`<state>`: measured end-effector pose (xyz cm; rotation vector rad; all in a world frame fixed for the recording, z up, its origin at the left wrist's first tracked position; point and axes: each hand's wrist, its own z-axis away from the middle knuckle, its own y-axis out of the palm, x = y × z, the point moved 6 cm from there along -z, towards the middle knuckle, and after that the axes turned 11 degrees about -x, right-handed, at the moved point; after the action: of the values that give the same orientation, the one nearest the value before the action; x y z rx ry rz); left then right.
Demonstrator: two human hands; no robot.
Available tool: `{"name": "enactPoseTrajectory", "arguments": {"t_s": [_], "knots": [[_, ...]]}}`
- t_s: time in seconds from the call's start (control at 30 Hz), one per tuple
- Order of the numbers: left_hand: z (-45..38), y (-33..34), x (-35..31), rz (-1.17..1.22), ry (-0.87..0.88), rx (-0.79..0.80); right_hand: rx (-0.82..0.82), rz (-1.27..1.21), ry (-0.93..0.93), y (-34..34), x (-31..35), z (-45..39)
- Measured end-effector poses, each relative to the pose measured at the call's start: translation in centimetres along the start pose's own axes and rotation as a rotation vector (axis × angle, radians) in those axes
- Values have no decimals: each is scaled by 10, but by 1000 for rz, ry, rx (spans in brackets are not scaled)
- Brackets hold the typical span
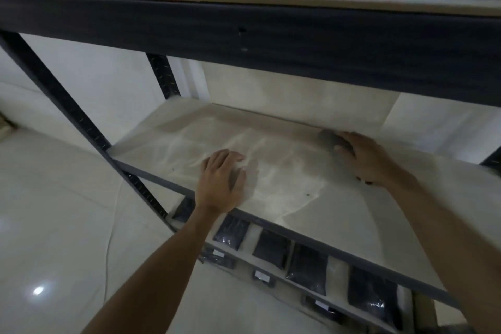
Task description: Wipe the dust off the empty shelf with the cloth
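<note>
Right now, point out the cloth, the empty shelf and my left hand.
cloth [329, 139], head view, grey bunched end beyond the fingers
empty shelf [352, 214], head view, bare board surface
left hand [222, 179], head view, back of hand

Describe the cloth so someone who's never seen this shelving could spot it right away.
Look at the middle shelf of the dark metal rack, the only bare board. Toward its back edge on the right, the right hand presses down on a small dark grey cloth. It is the only dark thing on that pale board; the left hand rests flat and holds nothing.
</note>
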<state>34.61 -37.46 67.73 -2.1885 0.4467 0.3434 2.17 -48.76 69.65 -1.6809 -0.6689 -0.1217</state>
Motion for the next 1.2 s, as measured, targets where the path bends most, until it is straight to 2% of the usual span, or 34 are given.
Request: {"name": "enactPoseTrajectory", "arguments": {"t_s": [0.07, 0.13, 0.23, 0.3, 0.4, 0.53, 0.67, 0.73, 0.8, 0.93, 1.07, 1.2], "knots": [[0, 1, 0, -2, 1, 5, 65, -176, -128, 6, 26, 14], [-1, 1, 0, -1, 8, 4, 47, -220, -195, 1, 35, 11], [-1, 1, -1, -6, 14, 6, -88, -30, -84, -16, 8, -21], [-1, 2, 0, -14, 8, 12, -59, 99, 1, -16, -9, -33], [-1, 3, 2, -26, 9, 15, 5, 109, 34, -1, -14, -35], [0, 4, 2, -36, 6, 29, 3, -79, -71, 5, 12, -16], [0, 5, 1, -46, 4, 31, 130, -315, -171, 12, 41, 8], [-1, 5, 2, -48, 3, 38, 38, -244, -177, 2, 32, -7], [0, 6, 3, -49, 4, 45, -51, -84, -98, -10, 11, -27], [0, 6, 5, -61, 6, 56, -15, 130, 15, 0, -9, -34], [0, 6, 5, -63, 1, 50, -30, 67, -82, 16, 23, -4], [0, 3, 2, -59, 2, 37, 61, -22, -229, 24, 70, 39]]}}
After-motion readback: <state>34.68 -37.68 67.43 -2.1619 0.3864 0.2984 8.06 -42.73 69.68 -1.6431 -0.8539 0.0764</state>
